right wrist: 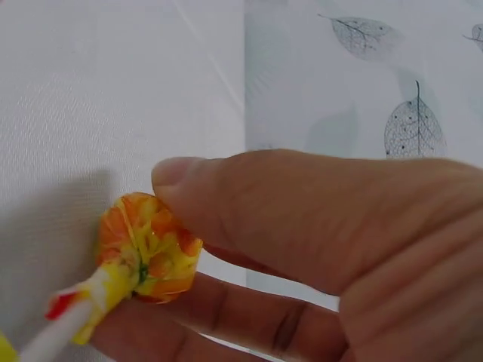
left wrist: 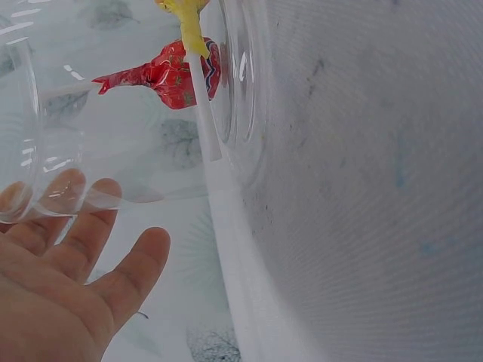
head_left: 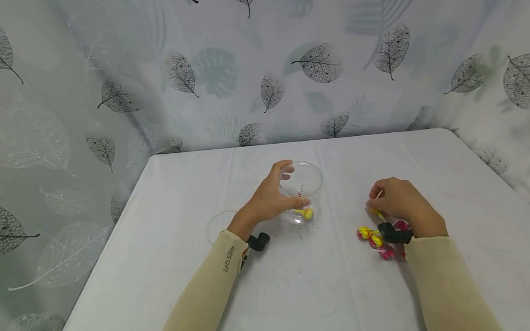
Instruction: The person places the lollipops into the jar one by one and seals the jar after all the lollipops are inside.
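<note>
The left hand (head_left: 268, 200) curls its fingers (head_left: 284, 166) round a clear plastic cup (head_left: 302, 191) mid-bench (head_left: 295, 281), with lollipops (left wrist: 170, 72) inside. The right hand (head_left: 399, 199) pinches an orange-yellow wrapped lollipop (right wrist: 147, 256) between thumb and fingers (right wrist: 249, 320), just above the loose lollipops (head_left: 374, 239) beside the wrist.

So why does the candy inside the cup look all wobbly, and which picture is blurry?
Left wrist view: the clear cup bends and glares over the red lollipop. Right wrist view: the orange lollipop is sharp, the fingers soft. Head view: even light, faint shadows.
</note>
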`<state>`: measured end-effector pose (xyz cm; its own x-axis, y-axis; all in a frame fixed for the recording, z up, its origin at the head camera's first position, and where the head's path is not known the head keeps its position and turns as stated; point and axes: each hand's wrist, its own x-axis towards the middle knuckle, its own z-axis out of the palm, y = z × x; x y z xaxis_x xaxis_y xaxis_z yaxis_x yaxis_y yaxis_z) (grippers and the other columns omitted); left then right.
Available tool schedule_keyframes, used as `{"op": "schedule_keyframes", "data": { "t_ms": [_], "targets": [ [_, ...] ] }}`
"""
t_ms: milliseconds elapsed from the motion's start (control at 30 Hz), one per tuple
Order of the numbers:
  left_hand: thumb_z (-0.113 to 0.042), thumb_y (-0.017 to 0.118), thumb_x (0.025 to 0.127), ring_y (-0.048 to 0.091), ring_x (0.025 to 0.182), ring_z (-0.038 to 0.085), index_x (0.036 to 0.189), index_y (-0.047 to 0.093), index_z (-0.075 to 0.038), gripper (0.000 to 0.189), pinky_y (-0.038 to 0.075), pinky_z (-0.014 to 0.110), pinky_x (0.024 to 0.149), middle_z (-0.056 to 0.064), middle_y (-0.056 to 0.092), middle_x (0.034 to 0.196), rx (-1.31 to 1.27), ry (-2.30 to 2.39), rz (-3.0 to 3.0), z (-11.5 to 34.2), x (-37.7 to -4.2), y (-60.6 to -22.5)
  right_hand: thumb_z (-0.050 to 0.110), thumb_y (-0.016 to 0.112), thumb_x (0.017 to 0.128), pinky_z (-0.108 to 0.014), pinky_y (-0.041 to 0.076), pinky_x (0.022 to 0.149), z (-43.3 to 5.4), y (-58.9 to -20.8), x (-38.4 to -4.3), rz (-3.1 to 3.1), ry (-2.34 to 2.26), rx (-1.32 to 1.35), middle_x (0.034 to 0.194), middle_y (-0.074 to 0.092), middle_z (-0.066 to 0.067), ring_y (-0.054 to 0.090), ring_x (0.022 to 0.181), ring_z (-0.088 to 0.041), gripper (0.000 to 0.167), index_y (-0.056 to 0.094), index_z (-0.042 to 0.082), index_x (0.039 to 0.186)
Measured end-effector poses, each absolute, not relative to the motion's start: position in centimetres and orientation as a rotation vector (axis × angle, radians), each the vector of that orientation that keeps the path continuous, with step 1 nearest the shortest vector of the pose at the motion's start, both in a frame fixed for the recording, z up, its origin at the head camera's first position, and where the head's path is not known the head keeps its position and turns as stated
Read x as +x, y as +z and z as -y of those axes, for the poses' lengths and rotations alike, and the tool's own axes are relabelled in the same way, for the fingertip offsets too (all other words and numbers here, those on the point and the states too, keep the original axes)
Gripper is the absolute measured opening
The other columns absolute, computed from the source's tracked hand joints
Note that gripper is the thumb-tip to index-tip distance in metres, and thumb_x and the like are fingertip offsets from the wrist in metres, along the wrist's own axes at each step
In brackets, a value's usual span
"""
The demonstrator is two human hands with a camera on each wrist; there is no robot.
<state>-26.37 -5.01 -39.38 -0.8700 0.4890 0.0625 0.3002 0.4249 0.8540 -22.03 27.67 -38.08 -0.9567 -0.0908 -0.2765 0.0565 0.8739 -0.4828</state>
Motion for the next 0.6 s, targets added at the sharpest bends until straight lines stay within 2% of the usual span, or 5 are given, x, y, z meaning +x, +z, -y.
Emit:
{"op": "schedule_keyframes", "data": {
  "t_ms": [167,333,467,600],
  "targets": [
    [-0.043,0.091,0.080,0.042,0.146,0.017,0.161,0.024,-0.029,0.106,0.044,0.054,0.110,-0.008,0.044,0.158,0.697,1.428,-2.482,5.00,-26.36,-39.41,0.012,0.071,0.089,-0.037,0.050,0.071,-27.54,-38.29,-22.22,-2.763,-0.739,-0.018,0.109,0.071,-0.021,0.061,0.091,-0.032,0.021,0.068,0.003,0.108],
    [-0.041,0.090,0.081,0.042,0.146,0.018,0.162,0.024,-0.028,0.105,0.044,0.055,0.110,-0.007,0.044,0.158,0.702,1.433,-2.480,4.98,-26.41,-39.51,0.008,0.071,0.089,-0.045,0.053,0.077,-27.55,-38.39,-22.32,-2.777,-0.713,-0.024,0.115,0.069,-0.027,0.061,0.100,-0.040,0.028,0.069,0.000,0.115],
    [-0.041,0.090,0.081,0.042,0.146,0.018,0.161,0.024,-0.028,0.105,0.044,0.055,0.110,-0.007,0.044,0.158,0.704,1.433,-2.480,4.98,-26.42,-39.53,0.010,0.071,0.091,-0.047,0.055,0.079,-27.72,-38.38,-22.33,-2.814,-0.701,-0.023,0.111,0.072,-0.025,0.062,0.098,-0.039,0.030,0.071,-0.004,0.118],
    [-0.040,0.090,0.081,0.042,0.146,0.017,0.161,0.024,-0.029,0.104,0.045,0.055,0.109,-0.008,0.044,0.158,0.699,1.438,-2.474,4.98,-26.40,-39.51,0.010,0.067,0.093,-0.040,0.054,0.071,-27.86,-38.27,-22.41,-2.840,-0.732,-0.012,0.098,0.075,-0.016,0.063,0.086,-0.030,0.028,0.074,-0.005,0.116]
  ]
}}
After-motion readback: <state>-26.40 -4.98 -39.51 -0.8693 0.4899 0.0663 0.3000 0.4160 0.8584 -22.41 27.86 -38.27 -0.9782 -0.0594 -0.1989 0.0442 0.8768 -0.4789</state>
